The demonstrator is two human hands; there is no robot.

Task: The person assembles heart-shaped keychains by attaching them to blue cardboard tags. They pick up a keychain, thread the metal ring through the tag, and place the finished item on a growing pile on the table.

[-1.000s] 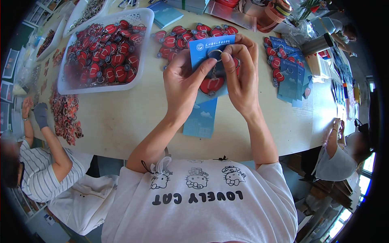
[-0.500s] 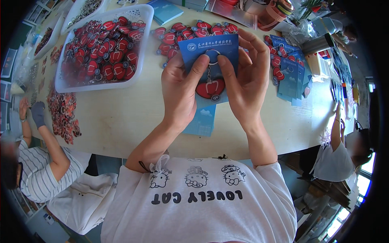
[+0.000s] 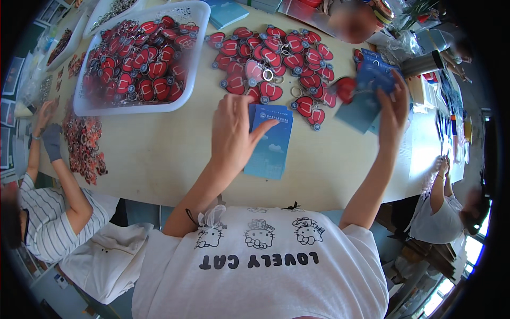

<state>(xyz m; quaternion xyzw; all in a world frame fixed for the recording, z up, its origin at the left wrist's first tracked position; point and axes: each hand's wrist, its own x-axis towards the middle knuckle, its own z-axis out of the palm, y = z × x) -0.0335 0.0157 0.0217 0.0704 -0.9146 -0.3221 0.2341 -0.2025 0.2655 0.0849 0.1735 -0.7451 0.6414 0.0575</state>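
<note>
L hand rests on the blue card stack near the table's front edge, fingers loosely apart, forefinger on the top card. R hand w/ fingers clamped on a blue card carrying a red keychain (blurred), toward the right edge.

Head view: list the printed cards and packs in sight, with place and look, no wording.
Blue card stack: table centre, under left hand, rectangular, sky-blue with clouds.
Blue card: held in right hand, red keychain attached.
Blue pack: top edge, flat, teal-blue.
</note>
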